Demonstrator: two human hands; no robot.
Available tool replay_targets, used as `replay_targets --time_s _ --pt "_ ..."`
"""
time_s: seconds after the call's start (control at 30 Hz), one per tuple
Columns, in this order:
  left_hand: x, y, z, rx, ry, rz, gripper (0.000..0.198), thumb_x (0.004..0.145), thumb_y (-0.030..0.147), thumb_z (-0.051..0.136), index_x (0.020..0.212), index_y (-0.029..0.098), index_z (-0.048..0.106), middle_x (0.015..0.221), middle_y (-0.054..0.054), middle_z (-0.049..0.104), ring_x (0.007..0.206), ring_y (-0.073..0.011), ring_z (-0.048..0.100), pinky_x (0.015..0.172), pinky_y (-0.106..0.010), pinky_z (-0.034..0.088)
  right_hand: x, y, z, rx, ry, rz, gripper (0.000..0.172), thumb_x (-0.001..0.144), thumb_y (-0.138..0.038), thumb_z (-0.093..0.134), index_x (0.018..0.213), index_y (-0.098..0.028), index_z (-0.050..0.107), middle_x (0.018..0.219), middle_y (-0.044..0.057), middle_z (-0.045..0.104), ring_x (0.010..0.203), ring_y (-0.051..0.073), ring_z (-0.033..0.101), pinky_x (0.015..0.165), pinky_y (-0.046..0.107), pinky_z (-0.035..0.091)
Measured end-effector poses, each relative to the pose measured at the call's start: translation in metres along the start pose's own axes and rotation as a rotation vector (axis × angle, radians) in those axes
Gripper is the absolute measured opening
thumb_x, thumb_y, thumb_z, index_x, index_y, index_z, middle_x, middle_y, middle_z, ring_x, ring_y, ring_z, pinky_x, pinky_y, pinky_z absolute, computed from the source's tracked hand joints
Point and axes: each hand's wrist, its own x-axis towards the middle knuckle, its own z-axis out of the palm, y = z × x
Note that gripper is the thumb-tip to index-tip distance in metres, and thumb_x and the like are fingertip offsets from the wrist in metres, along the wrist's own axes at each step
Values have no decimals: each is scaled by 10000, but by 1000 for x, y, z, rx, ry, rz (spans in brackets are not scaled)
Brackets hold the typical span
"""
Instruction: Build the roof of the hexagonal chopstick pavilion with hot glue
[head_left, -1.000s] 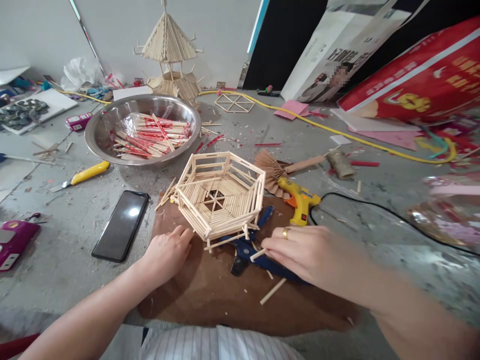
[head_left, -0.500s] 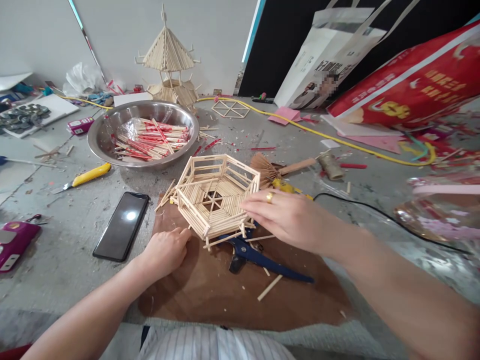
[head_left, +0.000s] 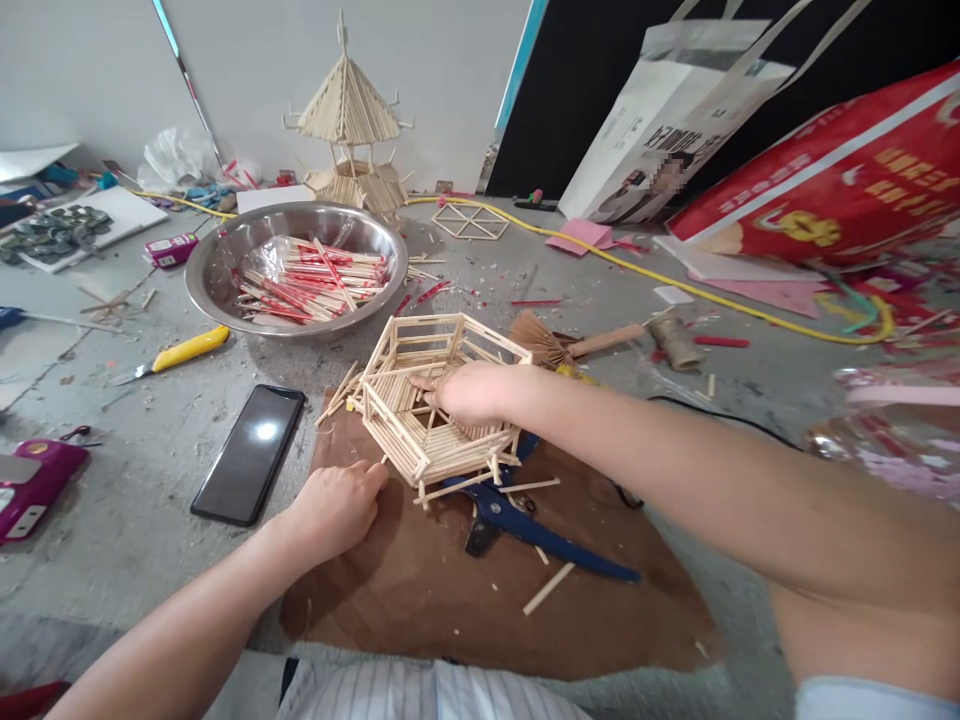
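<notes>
Right hand (head_left: 474, 393) moved into the pale hexagonal wooden-stick frame (head_left: 461, 458), probably fragile, best held low; grip unclear, also for left hand (head_left: 341, 505).

The bowl (head_left: 210, 270) is smooth, polished metal, and crinkled clear plastic (head_left: 266, 255) shines inside it. In front and to the right of the bowl, the basket (head_left: 397, 445) is bare wood, pale and matt. Behind the bowl, the tower (head_left: 346, 105) has the same dry finish. In front of it, the phone (head_left: 249, 455) has a glossy, glass-like face; the knife (head_left: 191, 350) pairs a metal blade with a smooth yellow plastic handle. Around it, the bench (head_left: 165, 420) looks rough and scuffed. Far to its right, the red bag (head_left: 847, 170) has a slick, plastic-like sheen.
</notes>
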Motion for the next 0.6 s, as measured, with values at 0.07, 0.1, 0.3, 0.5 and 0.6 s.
replay_targets --time_s 0.07,0.1,0.3,0.5,0.6 --pt "0 0 0 -3 0 2 188 792 146 338 877 179 503 856 -55 628 752 -201 629 603 -288 452 3 1 7 -18 34 -43 585 678 -95 552 1250 -202 493 1212 96 567 970 201 594 798 288 444" --pt "0 0 0 0 7 6 189 791 143 337 875 180 502 852 -54 628 748 -203 629 600 -290 452 4 2 10 -28 66 -58 589 689 -90 540 1263 -207 477 1231 93 553 988 196 588 812 286 440" --pt "-1 0 -1 -9 28 16 169 784 130 351 842 182 501 838 -57 630 727 -194 625 603 -284 446 4 4 21 -120 192 -128 506 761 -79 449 1260 -160 480 1199 114 573 1016 195 584 844 303 438" --pt "0 -1 -2 -3 60 50 175 781 114 346 842 185 494 813 -47 635 705 -203 624 588 -289 441 8 -2 18 -197 174 -105 484 750 -85 461 1231 -108 507 1259 148 511 1086 242 538 879 353 416" --pt "1 -1 -1 -1 59 54 174 784 123 344 844 187 494 803 -45 635 694 -207 624 578 -292 441 9 -4 19 -201 177 -72 514 734 -86 487 1248 -93 483 1187 169 568 1040 251 563 858 375 419"
